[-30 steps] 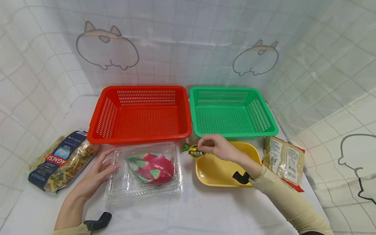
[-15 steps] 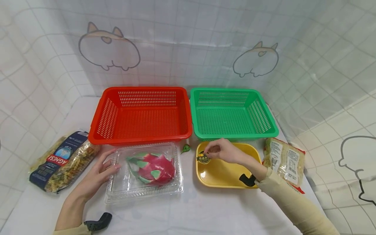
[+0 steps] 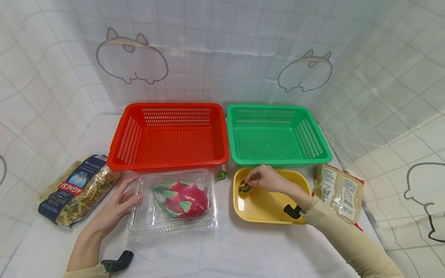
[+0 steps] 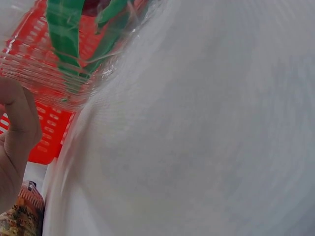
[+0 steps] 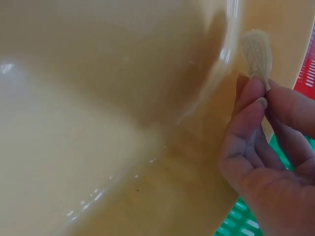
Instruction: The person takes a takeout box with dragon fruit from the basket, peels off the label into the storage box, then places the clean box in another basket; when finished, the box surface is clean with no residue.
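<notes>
In the head view my left hand point(image 3: 116, 208) rests at the left edge of a clear plastic clamshell box point(image 3: 142, 224), its thumb on the lid. Inside the lidded box lies a pink dragon fruit point(image 3: 185, 200) with green scales. My right hand point(image 3: 269, 179) pinches a small round black-and-gold sticker point(image 3: 244, 187) between thumb and fingertips. It holds this over the left end of a yellow tub point(image 3: 267, 208). The right wrist view shows the sticker's pale back point(image 5: 257, 51) above the fingertips, near the tub's wall. Parts of the left fingers are hidden.
A red basket point(image 3: 167, 166) and a green basket point(image 3: 281, 161) stand side by side at the back. A pasta bag point(image 3: 78, 189) lies at the left, another food bag point(image 3: 338, 191) at the right. A small green piece point(image 3: 220, 176) lies between box and tub.
My right hand has moved the sticker rightward and down, from beside the tub's left rim to over its inside. The left hand stays at the box edge.
</notes>
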### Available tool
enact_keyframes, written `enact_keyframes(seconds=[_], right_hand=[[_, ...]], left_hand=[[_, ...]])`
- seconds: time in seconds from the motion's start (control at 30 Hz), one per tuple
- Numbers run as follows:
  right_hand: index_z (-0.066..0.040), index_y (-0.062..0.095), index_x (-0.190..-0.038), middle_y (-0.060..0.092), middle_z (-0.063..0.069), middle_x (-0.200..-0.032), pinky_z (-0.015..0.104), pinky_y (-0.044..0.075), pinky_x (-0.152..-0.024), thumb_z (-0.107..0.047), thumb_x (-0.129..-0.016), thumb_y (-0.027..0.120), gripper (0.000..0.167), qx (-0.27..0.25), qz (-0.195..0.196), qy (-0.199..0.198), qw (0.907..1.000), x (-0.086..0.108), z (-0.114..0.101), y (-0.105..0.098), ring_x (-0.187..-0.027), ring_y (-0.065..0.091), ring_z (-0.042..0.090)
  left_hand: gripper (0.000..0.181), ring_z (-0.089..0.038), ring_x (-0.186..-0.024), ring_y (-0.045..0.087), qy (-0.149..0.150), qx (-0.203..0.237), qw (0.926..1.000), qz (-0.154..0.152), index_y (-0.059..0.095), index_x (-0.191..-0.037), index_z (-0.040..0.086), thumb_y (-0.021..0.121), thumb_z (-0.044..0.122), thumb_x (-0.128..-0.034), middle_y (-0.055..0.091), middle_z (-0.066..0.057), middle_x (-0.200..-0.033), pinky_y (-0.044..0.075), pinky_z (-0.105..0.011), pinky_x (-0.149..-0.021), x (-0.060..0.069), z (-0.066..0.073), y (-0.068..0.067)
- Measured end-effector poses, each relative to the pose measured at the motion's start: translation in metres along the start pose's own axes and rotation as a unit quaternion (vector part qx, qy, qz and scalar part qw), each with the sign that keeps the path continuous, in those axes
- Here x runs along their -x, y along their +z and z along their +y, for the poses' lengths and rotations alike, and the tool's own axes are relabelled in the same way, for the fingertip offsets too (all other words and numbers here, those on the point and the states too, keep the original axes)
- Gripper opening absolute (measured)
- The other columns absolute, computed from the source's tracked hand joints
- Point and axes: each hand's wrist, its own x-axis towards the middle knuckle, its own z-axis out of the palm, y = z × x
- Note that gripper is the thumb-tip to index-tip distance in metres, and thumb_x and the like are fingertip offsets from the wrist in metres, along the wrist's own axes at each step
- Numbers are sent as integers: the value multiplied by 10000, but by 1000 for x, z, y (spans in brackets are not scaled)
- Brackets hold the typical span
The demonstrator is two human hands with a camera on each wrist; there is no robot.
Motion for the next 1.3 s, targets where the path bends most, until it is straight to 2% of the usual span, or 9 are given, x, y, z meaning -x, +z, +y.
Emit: enact_keyframes(seconds=[0.33,0.5,0.73,0.9,1.13,1.3], right_hand=[[-53,764,-891,765,43,-871,252,544,-704,-2,-836,742,78,815,314,-110,9961,-5,6,11,-765,660,103],[-57,760,-882,759,35,-834,244,556,-705,-15,-824,753,71,923,343,119,9951,-5,6,15,-762,688,117],[-52,757,-872,744,32,-781,234,536,-672,-27,-799,773,79,1047,419,163,9935,-6,4,21,-715,673,104],[-72,754,-891,736,6,-771,256,523,-676,-41,-783,784,116,1338,444,252,9897,-7,2,25,-713,655,93],[-88,716,-885,684,-30,-706,251,467,-604,-129,-814,808,123,1563,485,185,9864,-9,3,32,-636,562,61],[-91,654,-870,621,-35,-695,290,447,-586,-202,-858,785,172,1853,597,184,9807,-10,2,38,-617,521,99]], left_hand=[[724,-522,-1437,217,0,-21,10000,-29,93,-1582,380,544,366,-1015,140,-290,-1618,322,-741,-1047,-1,1,0],[723,-521,-1433,225,31,-5,10000,-31,93,-1585,377,541,365,-1017,147,-292,-1614,338,-733,-1041,-1,0,0],[718,-512,-1427,248,-14,60,10000,-37,92,-1583,378,538,357,-1022,163,-283,-1613,312,-743,-1052,-1,1,0],[724,-511,-1434,240,-37,57,10000,-36,83,-1585,374,538,360,-1022,163,-278,-1617,294,-756,-1053,-1,1,0],[719,-507,-1430,249,-9,61,10000,-49,84,-1582,381,535,366,-1022,168,-278,-1615,298,-754,-1052,-1,0,0],[725,-502,-1425,262,0,68,10000,-52,72,-1585,379,532,364,-1025,176,-274,-1615,306,-752,-1049,-1,-2,0]])
